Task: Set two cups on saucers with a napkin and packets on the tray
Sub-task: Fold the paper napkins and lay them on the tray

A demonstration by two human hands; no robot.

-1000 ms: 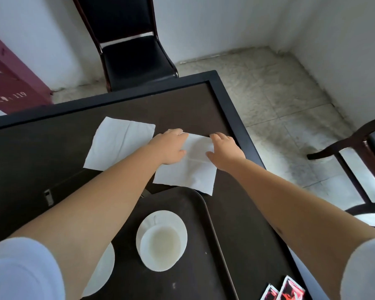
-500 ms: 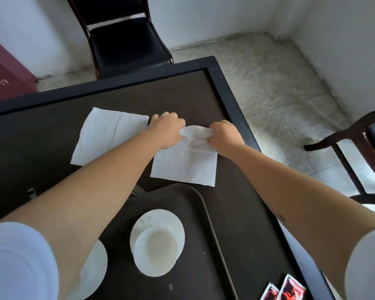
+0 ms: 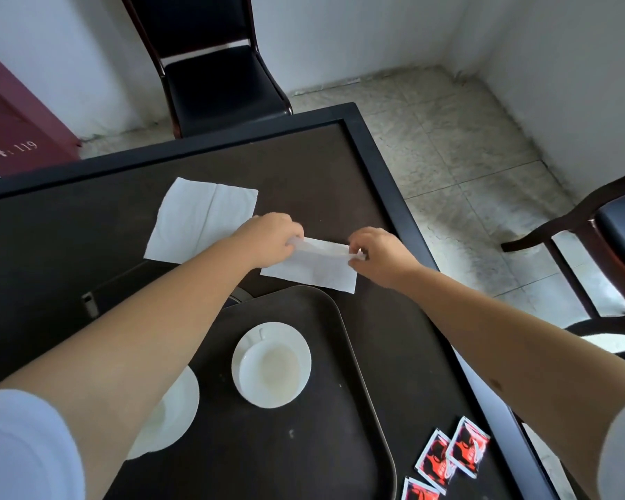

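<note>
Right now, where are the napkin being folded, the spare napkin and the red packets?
Napkin being folded (image 3: 313, 270): head view, its flat lower layer.
Spare napkin (image 3: 199, 220): head view, middle of the open sheet.
Red packets (image 3: 466, 451): head view, the rightmost packet's face.

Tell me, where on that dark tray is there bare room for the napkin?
Bare room: the dark tray's near stretch, below the white cup on its saucer, and its far corner. The left side is crowded by a second white saucer.
</note>
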